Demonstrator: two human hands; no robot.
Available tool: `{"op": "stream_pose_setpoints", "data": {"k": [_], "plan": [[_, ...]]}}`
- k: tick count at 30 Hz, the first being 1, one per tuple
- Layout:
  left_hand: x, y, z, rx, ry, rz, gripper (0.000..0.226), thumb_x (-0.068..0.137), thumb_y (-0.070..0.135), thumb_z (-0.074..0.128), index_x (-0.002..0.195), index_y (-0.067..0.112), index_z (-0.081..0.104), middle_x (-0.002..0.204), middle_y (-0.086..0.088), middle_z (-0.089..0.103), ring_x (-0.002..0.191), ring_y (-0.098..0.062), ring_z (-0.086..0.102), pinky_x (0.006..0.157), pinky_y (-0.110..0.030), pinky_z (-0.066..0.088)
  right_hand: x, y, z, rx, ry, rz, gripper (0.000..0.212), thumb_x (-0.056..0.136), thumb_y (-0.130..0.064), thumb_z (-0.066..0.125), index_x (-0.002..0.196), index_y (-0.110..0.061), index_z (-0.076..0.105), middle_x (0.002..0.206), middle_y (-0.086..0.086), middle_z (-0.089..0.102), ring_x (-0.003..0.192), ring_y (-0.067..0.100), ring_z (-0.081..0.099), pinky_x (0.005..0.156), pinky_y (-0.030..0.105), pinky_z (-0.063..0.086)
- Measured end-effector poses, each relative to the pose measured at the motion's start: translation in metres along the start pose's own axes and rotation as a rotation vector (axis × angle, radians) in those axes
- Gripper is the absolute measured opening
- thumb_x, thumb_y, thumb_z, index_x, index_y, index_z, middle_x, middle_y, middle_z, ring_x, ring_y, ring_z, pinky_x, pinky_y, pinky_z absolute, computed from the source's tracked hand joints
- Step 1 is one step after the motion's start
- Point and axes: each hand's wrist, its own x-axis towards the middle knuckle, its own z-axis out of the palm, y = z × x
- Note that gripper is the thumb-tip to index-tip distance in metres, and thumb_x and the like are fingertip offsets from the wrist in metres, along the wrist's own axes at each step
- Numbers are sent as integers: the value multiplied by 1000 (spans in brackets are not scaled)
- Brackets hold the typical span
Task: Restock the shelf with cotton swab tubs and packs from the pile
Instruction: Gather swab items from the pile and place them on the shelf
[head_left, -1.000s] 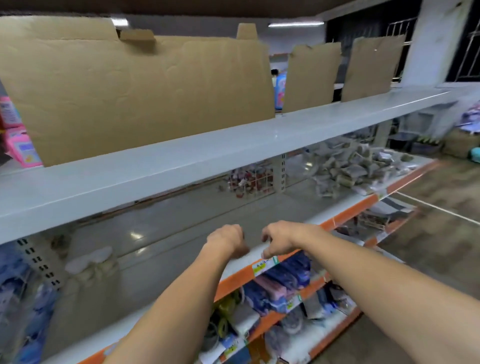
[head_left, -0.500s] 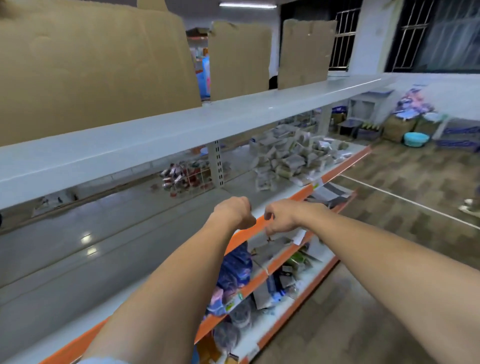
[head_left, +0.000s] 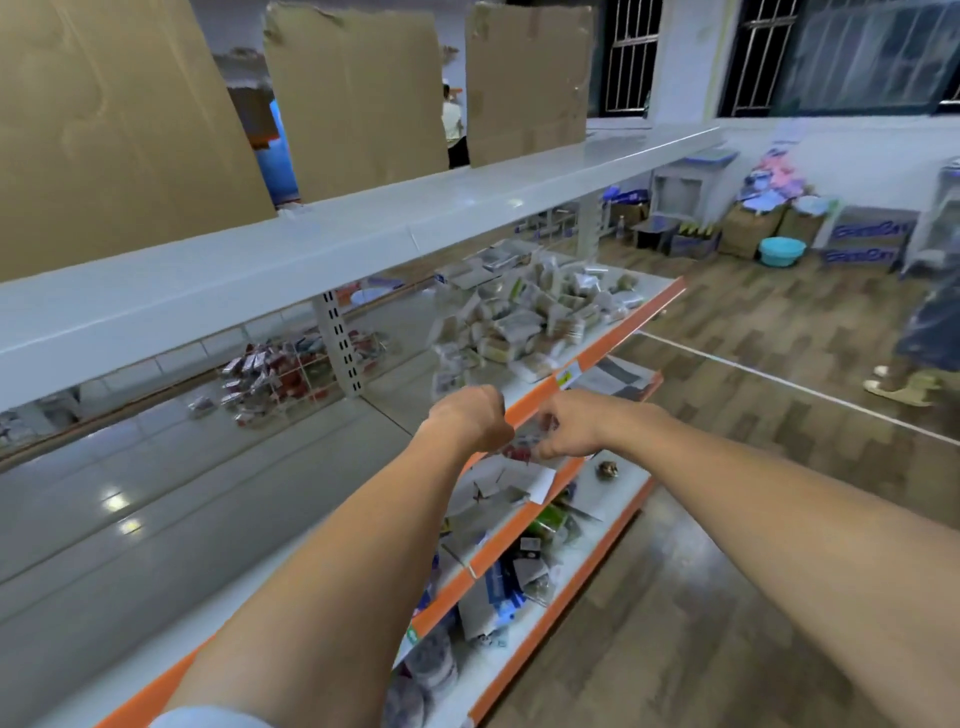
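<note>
The pile of cotton swab tubs and packs (head_left: 524, 322) lies on the white middle shelf (head_left: 156, 519), to the far right by its orange front edge (head_left: 613, 343). Both my arms reach forward over that edge. My left hand (head_left: 470, 415) is curled into a fist with nothing visible in it. A little right of it, my right hand (head_left: 576, 423) also has its fingers curled, and I see nothing in them. Both hands are short of the pile, nearer to me.
A white top shelf (head_left: 363, 228) carries upright cardboard sheets (head_left: 358, 93). Small red packets (head_left: 270, 374) lie at the back by a slotted post (head_left: 340, 343). Lower shelves (head_left: 519, 519) hold mixed goods. A person's legs (head_left: 914, 358), boxes and a teal basin (head_left: 782, 251) occupy the floor at right.
The view has swung right along the shelf, so the pile is now larger and closer. Both hands stay curled side by side over the orange edge.
</note>
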Motion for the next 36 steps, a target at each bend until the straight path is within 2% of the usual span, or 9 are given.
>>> {"op": "stream_pose_setpoints", "data": {"k": [7, 10, 12, 16, 20, 24, 26, 30, 36], "plan": [[86, 13, 0, 3, -11, 10, 37, 92, 31, 57, 123, 13, 61, 125, -8, 63, 114, -28, 60, 93, -40, 52, 60, 48, -24, 0, 58, 3, 39, 85, -33, 69, 114, -8, 63, 104, 15, 66, 87, 29, 62, 64, 34, 42], [132, 19, -3, 15, -16, 14, 18, 89, 27, 56, 88, 10, 63, 99, -9, 65, 92, -29, 62, 75, -37, 52, 92, 71, -39, 8, 83, 7, 37, 86, -32, 66, 116, -11, 63, 112, 14, 66, 98, 29, 64, 78, 39, 53], [161, 24, -7, 32, -24, 6, 23, 87, 26, 56, 71, 11, 52, 89, -11, 61, 83, -29, 58, 68, -35, 47, 113, 88, -50, 8, 94, 24, 40, 85, -33, 67, 118, -11, 63, 112, 13, 66, 101, 30, 64, 82, 38, 54], [217, 29, -17, 16, -10, 36, 20, 87, 25, 57, 100, 12, 65, 109, -11, 66, 102, -29, 63, 77, -31, 47, 159, 119, -71, 27, 108, 40, 51, 85, -37, 68, 129, -13, 58, 126, 7, 62, 111, 28, 62, 84, 33, 51], [265, 35, -21, 2, 3, 56, 25, 87, 21, 58, 106, 7, 66, 115, -14, 67, 104, -29, 64, 73, -28, 41, 197, 147, -88, 87, 116, 49, 55, 85, -35, 67, 136, -21, 53, 123, 6, 61, 91, 20, 58, 71, 28, 45], [295, 44, -21, -15, 29, 59, 40, 90, 26, 58, 128, 12, 59, 130, -12, 60, 117, -28, 58, 85, -29, 42, 228, 169, -99, 49, 116, 30, 52, 85, -36, 67, 134, -21, 54, 127, 3, 59, 104, 21, 59, 87, 34, 52], [309, 50, -21, -35, 45, 61, 41, 90, 27, 58, 129, 12, 58, 130, -13, 60, 117, -29, 57, 89, -32, 45, 244, 182, -104, 32, 105, 17, 55, 87, -37, 66, 137, -20, 52, 130, 4, 58, 110, 22, 59, 88, 34, 51], [340, 64, -20, -61, 7, 16, 32, 89, 26, 60, 119, 15, 62, 118, -11, 64, 106, -28, 61, 75, -29, 42, 276, 212, -116, -12, 69, -15, 59, 87, -37, 67, 140, -18, 50, 137, 5, 55, 118, 24, 57, 88, 30, 47], [388, 81, -15, -193, -3, -99, 34, 84, 21, 60, 117, 14, 62, 112, -13, 65, 97, -27, 63, 76, -29, 50, 324, 264, -141, -99, 48, -100, 56, 84, -29, 68, 137, -18, 52, 130, 6, 55, 107, 23, 60, 91, 39, 54]]}}
